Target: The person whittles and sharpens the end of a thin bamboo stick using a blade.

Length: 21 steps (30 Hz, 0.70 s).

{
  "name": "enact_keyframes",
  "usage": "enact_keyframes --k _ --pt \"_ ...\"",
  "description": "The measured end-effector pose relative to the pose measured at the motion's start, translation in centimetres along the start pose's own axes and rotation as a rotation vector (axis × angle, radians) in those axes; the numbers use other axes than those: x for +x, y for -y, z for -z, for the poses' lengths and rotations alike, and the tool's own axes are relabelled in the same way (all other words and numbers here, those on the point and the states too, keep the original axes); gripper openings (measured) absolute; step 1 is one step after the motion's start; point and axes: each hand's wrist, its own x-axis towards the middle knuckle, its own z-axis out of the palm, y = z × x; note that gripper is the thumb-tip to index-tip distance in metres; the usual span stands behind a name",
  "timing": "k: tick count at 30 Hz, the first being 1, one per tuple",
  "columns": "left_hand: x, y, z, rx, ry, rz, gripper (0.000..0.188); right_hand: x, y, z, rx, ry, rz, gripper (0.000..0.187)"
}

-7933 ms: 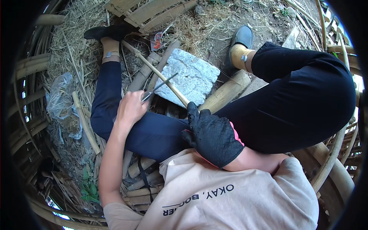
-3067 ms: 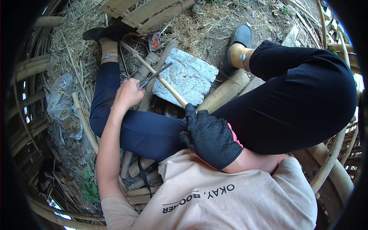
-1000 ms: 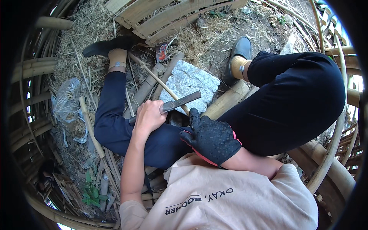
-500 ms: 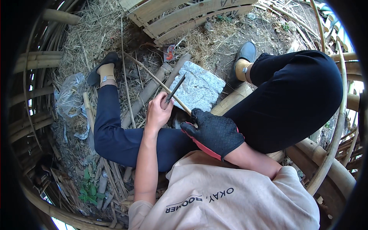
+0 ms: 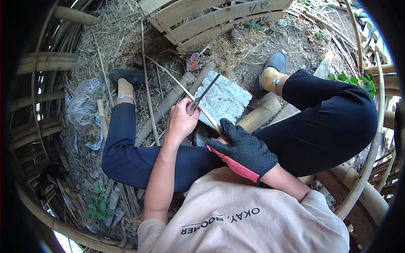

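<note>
My bare left hand (image 5: 181, 122) is closed round the handle of a knife (image 5: 208, 88), whose dark narrow blade points up and to the right. Just below the blade, a long thin bamboo strip (image 5: 171, 79) runs from the far left toward my lap. My right hand (image 5: 247, 149), in a black glove with a pink edge, is closed on the near end of that strip. Blade and strip cross close to my left fingers; whether they touch I cannot tell. Beneath both lies a pale rough stone block (image 5: 231, 99) on the ground.
Bamboo poles (image 5: 162, 109) lie beside the stone, and a cut bamboo piece (image 5: 261, 114) is to its right. A wooden slatted crate (image 5: 228, 21) stands at the far side. Clear plastic (image 5: 84, 101) lies left. Curved bamboo rails (image 5: 369, 156) surround me; my legs are spread around the work.
My left hand and the knife have shifted right in view, with the blade now tilted further right. My gloved hand has moved slightly right and down. The whole view has shifted a little too.
</note>
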Motion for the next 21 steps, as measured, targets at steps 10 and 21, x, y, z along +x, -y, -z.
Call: enact_keyframes --k 10,21 --pt "1.1 0.6 -0.4 -0.031 -0.058 -0.053 0.024 0.7 -0.8 0.9 0.024 0.091 0.063 0.076" --pt "2.5 -0.9 -1.5 0.053 0.095 -0.069 0.029 1.7 -3.7 0.8 1.413 0.201 -0.406 0.056"
